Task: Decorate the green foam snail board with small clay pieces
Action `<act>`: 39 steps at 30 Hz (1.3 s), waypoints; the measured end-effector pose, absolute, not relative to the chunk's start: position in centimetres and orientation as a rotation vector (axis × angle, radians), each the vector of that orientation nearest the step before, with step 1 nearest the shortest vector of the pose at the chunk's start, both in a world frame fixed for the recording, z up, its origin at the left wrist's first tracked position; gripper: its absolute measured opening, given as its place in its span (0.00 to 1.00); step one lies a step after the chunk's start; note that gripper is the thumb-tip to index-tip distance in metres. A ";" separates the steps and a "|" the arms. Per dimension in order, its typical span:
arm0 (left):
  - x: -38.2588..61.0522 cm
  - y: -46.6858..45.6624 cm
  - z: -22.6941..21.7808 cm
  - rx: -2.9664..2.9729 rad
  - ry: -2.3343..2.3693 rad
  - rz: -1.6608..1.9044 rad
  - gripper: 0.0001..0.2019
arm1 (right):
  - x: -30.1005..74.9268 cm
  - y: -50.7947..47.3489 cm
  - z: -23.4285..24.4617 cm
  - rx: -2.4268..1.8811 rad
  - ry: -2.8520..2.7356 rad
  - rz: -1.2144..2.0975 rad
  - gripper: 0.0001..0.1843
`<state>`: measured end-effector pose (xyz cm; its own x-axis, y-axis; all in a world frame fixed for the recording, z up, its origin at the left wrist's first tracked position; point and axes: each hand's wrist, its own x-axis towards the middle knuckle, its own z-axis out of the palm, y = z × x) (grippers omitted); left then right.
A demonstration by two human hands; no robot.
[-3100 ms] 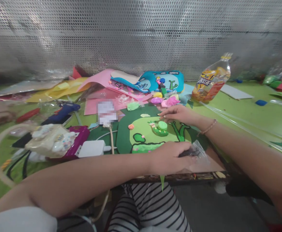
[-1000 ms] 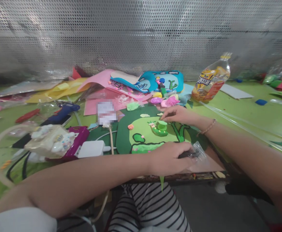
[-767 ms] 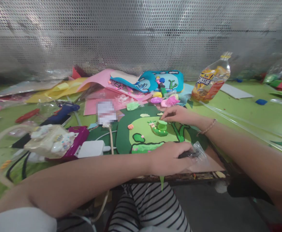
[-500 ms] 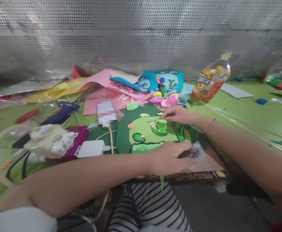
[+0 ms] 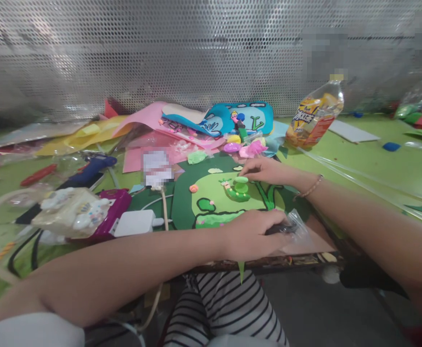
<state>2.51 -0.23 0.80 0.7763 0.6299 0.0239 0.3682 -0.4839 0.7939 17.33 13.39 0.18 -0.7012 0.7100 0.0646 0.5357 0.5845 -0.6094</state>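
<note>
A caterpillar-like figure of green clay [image 5: 237, 195], with a pale face and yellowish dots, lies on a light and dark green foam picture [image 5: 183, 212]. On its back sits a green clay disc [image 5: 241, 180]. My right hand [image 5: 266, 169] is bent over the picture, thumb and fingers drawn together right behind the disc; whether they touch it or hold anything is hidden. My left hand [image 5: 252, 235] rests at the picture's near edge. Its fingers are curled round a small clear plastic bag [image 5: 299, 229] with something black inside.
Behind lie blue foam pictures [image 5: 265, 118], pink sheets [image 5: 142, 120] and clay lumps [image 5: 252, 148]. A plastic bottle [image 5: 314, 118] stands tilted at the back right. On the left are a white adapter [image 5: 134, 223], a decorated case [image 5: 75, 212], a blue glue gun [image 5: 97, 166] and cables.
The view has shifted very slightly. Both hands keep nearly the same places, the right by the green disc and the left at the plastic bag.
</note>
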 end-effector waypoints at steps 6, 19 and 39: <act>2.5 -0.1 0.6 2.103 0.747 0.404 0.08 | 17.4 13.4 0.2 -1.013 -2.531 0.815 0.15; 2.5 -0.2 0.7 2.125 0.746 0.404 0.08 | 17.4 13.4 0.3 -1.036 -2.531 0.820 0.15; 2.5 -0.2 0.6 2.143 0.725 0.414 0.09 | 17.2 12.9 0.7 -1.061 -2.426 0.910 0.14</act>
<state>2.48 -0.17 0.57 0.7805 0.6236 0.0442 0.3553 -0.5006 0.7894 17.15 12.92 0.69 -0.6636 0.7464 0.0509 0.5287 0.5160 -0.6740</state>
